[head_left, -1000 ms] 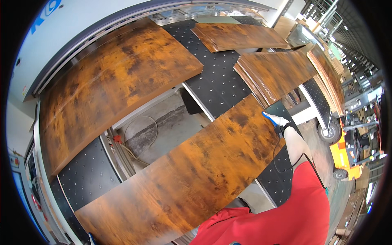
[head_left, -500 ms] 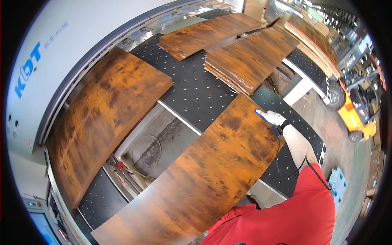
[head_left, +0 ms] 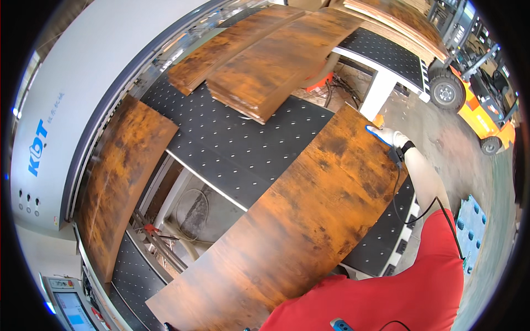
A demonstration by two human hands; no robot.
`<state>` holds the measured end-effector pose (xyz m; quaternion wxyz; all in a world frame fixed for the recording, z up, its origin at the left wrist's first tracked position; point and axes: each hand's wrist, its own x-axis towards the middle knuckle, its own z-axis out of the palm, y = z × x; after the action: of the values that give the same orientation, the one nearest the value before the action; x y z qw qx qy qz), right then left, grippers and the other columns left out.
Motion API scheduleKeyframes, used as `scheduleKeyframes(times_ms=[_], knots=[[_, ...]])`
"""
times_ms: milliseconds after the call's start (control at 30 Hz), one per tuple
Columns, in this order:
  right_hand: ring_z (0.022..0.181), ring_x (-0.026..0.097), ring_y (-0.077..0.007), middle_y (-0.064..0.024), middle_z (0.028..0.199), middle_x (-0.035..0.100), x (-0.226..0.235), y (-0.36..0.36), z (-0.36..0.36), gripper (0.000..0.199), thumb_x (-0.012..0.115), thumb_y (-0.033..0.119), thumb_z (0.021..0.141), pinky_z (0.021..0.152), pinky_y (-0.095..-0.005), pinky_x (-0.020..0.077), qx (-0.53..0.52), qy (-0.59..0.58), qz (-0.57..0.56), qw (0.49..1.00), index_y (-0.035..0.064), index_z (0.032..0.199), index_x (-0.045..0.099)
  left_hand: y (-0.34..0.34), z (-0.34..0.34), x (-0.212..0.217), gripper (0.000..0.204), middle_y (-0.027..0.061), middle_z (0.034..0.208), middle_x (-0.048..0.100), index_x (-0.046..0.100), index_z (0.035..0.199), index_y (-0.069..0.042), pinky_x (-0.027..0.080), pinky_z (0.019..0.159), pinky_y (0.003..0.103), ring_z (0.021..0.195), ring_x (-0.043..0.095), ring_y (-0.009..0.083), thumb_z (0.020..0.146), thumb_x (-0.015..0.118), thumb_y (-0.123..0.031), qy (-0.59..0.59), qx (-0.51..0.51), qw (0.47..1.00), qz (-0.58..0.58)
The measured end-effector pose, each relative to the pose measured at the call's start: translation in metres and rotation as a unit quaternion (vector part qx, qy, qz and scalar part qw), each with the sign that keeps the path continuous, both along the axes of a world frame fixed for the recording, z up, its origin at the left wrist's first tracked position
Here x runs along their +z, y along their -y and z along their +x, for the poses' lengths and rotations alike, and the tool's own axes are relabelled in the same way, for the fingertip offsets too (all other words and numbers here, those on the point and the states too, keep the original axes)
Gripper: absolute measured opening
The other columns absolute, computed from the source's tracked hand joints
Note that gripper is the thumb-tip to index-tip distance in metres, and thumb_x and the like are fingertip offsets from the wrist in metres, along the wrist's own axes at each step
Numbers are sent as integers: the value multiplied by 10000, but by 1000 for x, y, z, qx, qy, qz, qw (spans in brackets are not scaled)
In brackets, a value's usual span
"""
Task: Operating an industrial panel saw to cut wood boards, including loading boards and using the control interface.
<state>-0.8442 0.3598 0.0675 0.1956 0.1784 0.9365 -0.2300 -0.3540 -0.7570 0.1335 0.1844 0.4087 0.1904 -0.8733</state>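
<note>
A right hand (head_left: 386, 137) in a pale glove with blue on its fingers grips the right edge of a long wood-patterned board (head_left: 287, 220), right of centre in the frame. It is closed on the edge rather than spread, with part of the fingers hidden from view. Of the left hand (head_left: 169, 326), only what looks like a dark tip shows at the lower edge, by the board's near end; whether it grips cannot be told. The board, mottled orange and brown, runs diagonally from the lower left to the right of centre, over a black worktop (head_left: 248, 149) dotted with pale studs. A person's red top (head_left: 381, 300) fills the lower right. A stack of similar boards (head_left: 281, 60) lies at upper centre, a thick slab (head_left: 124, 165) at left, and an orange forklift (head_left: 480, 118) stands at upper right. One second earlier, the long board's far end was right beside the stack; now a stretch of black worktop separates them. The view has also turned, so the slab sits further left, and a control screen (head_left: 72, 309) shows more fully at lower left.
</note>
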Motion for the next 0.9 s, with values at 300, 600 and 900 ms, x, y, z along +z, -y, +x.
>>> scheduleKeyframes(times_ms=[300, 600, 900], knots=[[1310, 533, -362, -263, 1393, 574, -7, -163, 91, 1116, 459, 881, 811, 1091, -396, 388, -52, 31, -7, 998, -89, 1355, 564, -138, 84, -19, 460, 80, 1320, 628, 588, 1372, -69, 381, 1111, 459, 1264, 532, 270, 1026, 508, -363, -17, 143, 975, 166], [1387, 463, -373, -289, 1440, 519, 1, -216, 107, 1162, 387, 911, 806, 1152, -397, 329, -25, 75, 15, 997, -86, 1384, 534, -290, 212, -74, 406, 82, 1296, 647, 616, 1348, -73, 390, 1104, 479, 1259, 542, 275, 1039, 501, -309, -72, 349, 871, 337], [1364, 486, -383, -286, 1427, 535, -32, -344, 50, 1161, 436, 897, 804, 1127, -389, 358, 5, 76, -8, 997, -102, 1387, 520, -483, 251, -59, 373, 87, 1294, 654, 637, 1333, -75, 380, 1102, 520, 1268, 543, 293, 1039, 500, -260, -144, 481, 777, 379]])
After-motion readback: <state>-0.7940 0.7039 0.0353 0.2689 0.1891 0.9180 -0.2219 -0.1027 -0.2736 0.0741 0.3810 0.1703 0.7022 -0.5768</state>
